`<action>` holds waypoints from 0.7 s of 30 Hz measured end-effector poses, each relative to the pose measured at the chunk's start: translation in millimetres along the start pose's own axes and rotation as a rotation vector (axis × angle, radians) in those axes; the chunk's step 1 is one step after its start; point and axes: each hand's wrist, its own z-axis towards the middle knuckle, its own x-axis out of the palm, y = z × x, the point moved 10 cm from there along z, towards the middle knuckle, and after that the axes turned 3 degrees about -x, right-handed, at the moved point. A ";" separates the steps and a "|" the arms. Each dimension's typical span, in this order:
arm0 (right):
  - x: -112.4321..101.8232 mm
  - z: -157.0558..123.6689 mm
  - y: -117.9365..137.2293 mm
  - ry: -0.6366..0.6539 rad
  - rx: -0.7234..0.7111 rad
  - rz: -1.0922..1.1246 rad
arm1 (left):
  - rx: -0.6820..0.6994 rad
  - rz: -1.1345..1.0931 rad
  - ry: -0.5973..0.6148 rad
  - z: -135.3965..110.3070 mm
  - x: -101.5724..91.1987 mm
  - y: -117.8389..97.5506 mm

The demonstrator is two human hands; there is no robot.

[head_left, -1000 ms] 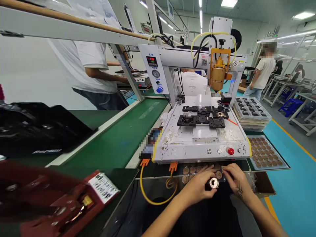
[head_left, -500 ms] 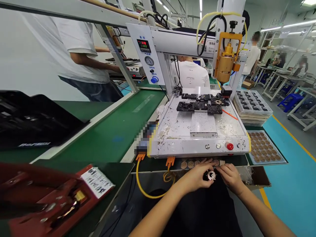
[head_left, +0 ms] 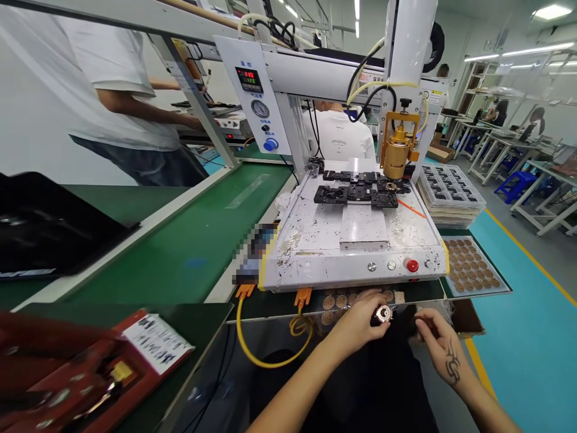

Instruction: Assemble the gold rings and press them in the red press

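My left hand point(head_left: 358, 325) is closed round a small watch case point(head_left: 384, 314) with a rose-gold rim and a pale inside, held in front of the bench edge. To its right, apart from the watch case, my right hand point(head_left: 435, 337) has its fingers curled and its thumb close to them. Whatever lies between those fingers, if anything, is too small to make out. Just beyond my left hand, round brown discs point(head_left: 328, 302) lie in a row along the bench edge, beside a small beige square point(head_left: 399, 297).
A white benchtop machine point(head_left: 311, 264) carries black fixtures point(head_left: 356, 193) beneath a gold press head point(head_left: 395, 159). Right of it stand stacked clear trays point(head_left: 453, 186) and a tray of brown discs point(head_left: 473, 264). A yellow cable point(head_left: 252, 355) loops at left, near a red hand press point(head_left: 90, 385).
My right hand has moved right, away from the watch case, which stays in my left hand. The gold press head has come down over the fixtures. The view has shifted slightly.
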 end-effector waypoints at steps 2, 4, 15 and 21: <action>-2.8 4.3 1.3 -0.019 0.175 0.167 | 0.003 -0.023 -0.050 -6.3 -4.9 -9.1; 1.0 10.2 12.3 -0.003 0.234 0.282 | -0.053 -0.149 -0.085 -18.0 -10.6 -14.0; 70.8 19.4 23.7 0.204 0.405 0.758 | -0.516 -1.125 -0.253 -92.9 -18.6 1.3; 77.8 13.1 31.5 0.304 0.413 0.772 | -0.540 -1.192 -0.297 -106.0 -22.5 -4.7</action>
